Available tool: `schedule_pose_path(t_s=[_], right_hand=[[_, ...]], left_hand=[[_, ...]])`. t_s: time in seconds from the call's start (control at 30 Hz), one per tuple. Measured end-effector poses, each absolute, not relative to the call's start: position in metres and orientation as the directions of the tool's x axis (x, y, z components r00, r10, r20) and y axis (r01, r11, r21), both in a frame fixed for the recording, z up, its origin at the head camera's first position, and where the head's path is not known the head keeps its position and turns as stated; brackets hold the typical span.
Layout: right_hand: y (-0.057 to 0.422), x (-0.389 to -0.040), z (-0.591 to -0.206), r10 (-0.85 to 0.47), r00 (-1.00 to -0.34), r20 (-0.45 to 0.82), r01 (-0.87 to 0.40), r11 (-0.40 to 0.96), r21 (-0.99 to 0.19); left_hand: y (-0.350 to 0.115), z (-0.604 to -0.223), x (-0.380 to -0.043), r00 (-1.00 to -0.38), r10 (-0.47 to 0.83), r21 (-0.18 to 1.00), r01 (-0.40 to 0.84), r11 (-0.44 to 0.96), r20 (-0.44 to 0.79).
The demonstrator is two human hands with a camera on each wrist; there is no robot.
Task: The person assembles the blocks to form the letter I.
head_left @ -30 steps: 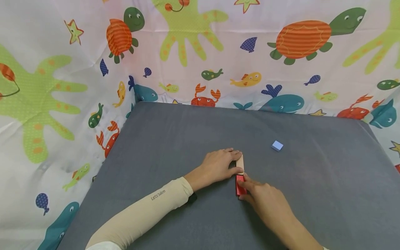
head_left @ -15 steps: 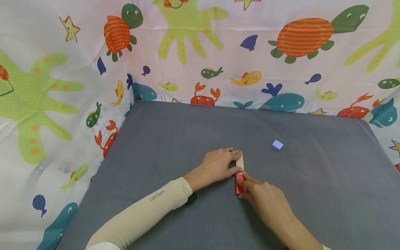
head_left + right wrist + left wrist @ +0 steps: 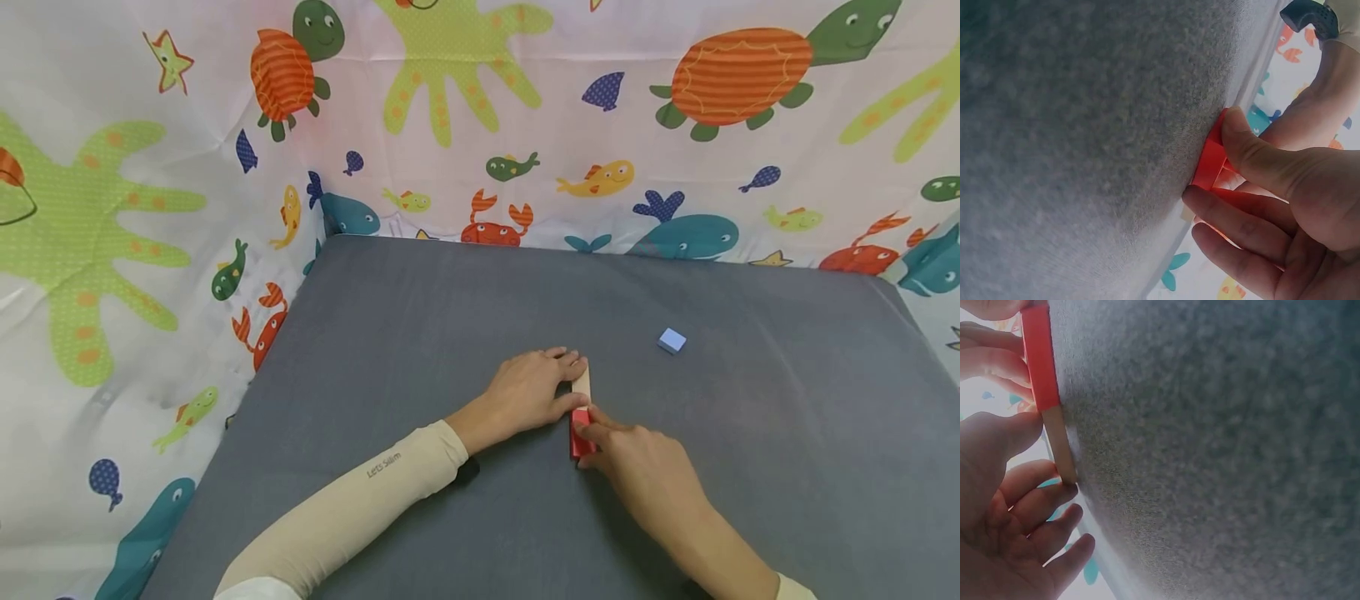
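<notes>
A plain wooden block (image 3: 582,383) and a red block (image 3: 581,448) lie end to end on the grey cloth, forming one line. My left hand (image 3: 531,387) pinches the wooden block, thumb at its near end and a fingertip at its far end, as the left wrist view also shows. With my right hand (image 3: 647,471) I grip the red block by its ends, one finger bent over its top. Part of the red block (image 3: 1211,159) is covered by my right fingers in the right wrist view. Both blocks appear to touch where they meet (image 3: 1051,409).
Off to the right and farther back lies a small light-blue block (image 3: 672,341). Behind and to the left, a white curtain (image 3: 450,187) printed with sea animals borders the grey cloth surface (image 3: 420,325).
Both hands keep their hold, and the blocks stay in line. A thin dark line between the blocks a second ago is no longer seen. The head view has shifted slightly.
</notes>
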State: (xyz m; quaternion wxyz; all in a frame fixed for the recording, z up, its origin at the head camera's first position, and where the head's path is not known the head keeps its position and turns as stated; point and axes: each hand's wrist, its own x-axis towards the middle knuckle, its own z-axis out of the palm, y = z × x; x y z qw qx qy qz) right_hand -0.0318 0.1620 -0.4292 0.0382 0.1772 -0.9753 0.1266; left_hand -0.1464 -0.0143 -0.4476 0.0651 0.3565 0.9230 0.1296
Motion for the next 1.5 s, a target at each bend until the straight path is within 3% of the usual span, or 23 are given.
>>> schedule_pose_path(t_s=[0.27,0.53,0.8,1.1,1.37,1.5], right_hand=[[0.164,-0.032,-0.430,-0.360,-0.923,0.138,-0.382,0.903,-0.197],[0.169,-0.034,-0.428,-0.369,-0.913,0.171,-0.399,0.895,-0.201],[0.171,-0.035,-0.428,-0.395,-0.892,0.221,-0.437,0.878,-0.194],[0.174,-0.037,-0.427,-0.444,-0.864,0.240,-0.489,0.853,-0.183],[0.205,-0.064,-0.414,-0.450,-0.892,0.038,-0.431,0.824,-0.367],[0.241,-0.089,-0.412,-0.371,-0.924,0.095,-0.377,0.841,-0.388]], left_hand=[[-0.016,-0.448,-0.137,-0.705,0.704,0.288,0.658,0.696,-0.087],[-0.021,-0.436,-0.125,-0.656,0.739,0.365,0.658,0.659,-0.152],[-0.024,-0.430,-0.124,-0.618,0.774,0.381,0.688,0.618,-0.141],[-0.019,-0.435,-0.112,-0.655,0.744,0.312,0.685,0.658,-0.131],[-0.016,-0.429,-0.109,-0.679,0.718,0.245,0.677,0.694,-0.155],[-0.014,-0.430,-0.108,-0.684,0.713,0.256,0.669,0.698,-0.157]])
